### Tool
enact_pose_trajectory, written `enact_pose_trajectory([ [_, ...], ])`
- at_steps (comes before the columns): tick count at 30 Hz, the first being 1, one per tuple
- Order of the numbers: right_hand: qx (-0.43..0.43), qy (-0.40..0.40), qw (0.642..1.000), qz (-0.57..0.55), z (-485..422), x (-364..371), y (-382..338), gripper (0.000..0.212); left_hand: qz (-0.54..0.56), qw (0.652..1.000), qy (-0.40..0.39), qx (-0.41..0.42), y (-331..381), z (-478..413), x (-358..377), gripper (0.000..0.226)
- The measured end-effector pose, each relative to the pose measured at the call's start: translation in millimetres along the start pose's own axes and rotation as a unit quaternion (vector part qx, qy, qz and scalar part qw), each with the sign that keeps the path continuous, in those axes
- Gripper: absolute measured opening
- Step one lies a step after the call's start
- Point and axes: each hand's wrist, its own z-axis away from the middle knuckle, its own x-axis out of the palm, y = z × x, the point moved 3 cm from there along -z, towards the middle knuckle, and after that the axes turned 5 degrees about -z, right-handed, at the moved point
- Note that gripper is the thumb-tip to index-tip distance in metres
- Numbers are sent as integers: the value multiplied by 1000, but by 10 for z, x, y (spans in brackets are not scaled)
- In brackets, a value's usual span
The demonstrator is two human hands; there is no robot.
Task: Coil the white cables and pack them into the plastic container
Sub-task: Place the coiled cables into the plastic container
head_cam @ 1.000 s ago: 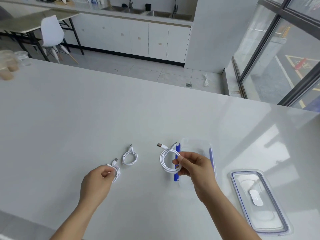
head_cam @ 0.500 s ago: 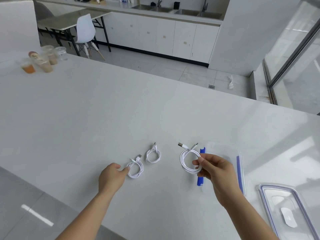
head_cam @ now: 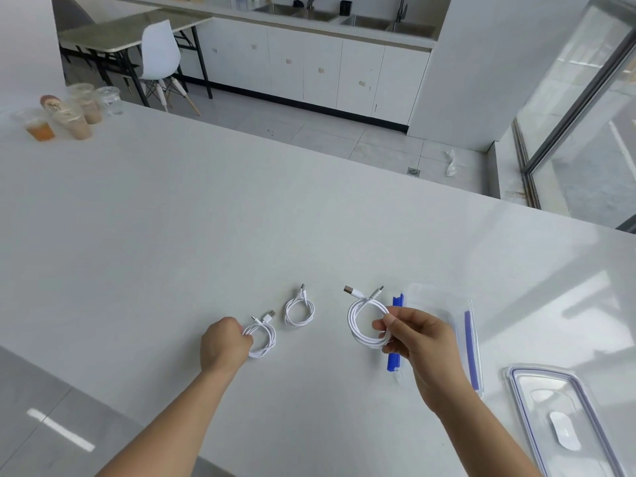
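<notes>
Three coiled white cables show on the white table (head_cam: 172, 218). My right hand (head_cam: 413, 339) pinches the largest coil (head_cam: 358, 321) and holds it just left of the clear plastic container (head_cam: 444, 304) with blue clips. My left hand (head_cam: 223, 346) grips the left coil (head_cam: 265, 339), which rests on the table. A third, smaller coil (head_cam: 299, 309) lies loose between the two hands. My right hand and forearm cover part of the container, so its inside is hard to make out.
The container's clear lid (head_cam: 564, 425) lies flat at the lower right. Several plastic drink cups (head_cam: 65, 111) stand at the table's far left. The table's near edge (head_cam: 113, 404) runs diagonally at the lower left, with grey floor beyond it.
My left hand opened off the left coil half a second ago and now grips it again. My right hand still holds the large coil beside the container. The camera view has shifted left.
</notes>
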Motion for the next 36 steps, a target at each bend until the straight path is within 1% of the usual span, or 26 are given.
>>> enact_pose_trajectory([
  [2,2,1,1000,-1,2,-8,7,16,14,1000,-10,-4,-28,5,6,13],
  [4,3,1,1000,-6,8,-15,16,16,40,999,-18,-14,-64,19,-1,14],
  [10,8,2,1000,-11,0,-21,57,15,121,990,-30,-65,-160,100,-43,10],
  [13,10,0,1000,-11,-10,-24,66,15,164,984,-22,-69,-153,146,-60,14],
  [17,4,1,1000,-15,-9,-46,69,15,207,976,-7,-73,-77,195,-92,10],
  [23,0,9,1000,-20,30,-146,34,15,237,970,-8,-58,123,285,-162,14],
  [28,-4,28,999,-21,70,-359,-27,15,253,967,-14,-33,366,366,-180,12],
  [36,-4,86,996,-20,46,-782,-66,13,271,962,-20,7,808,453,-138,10],
])
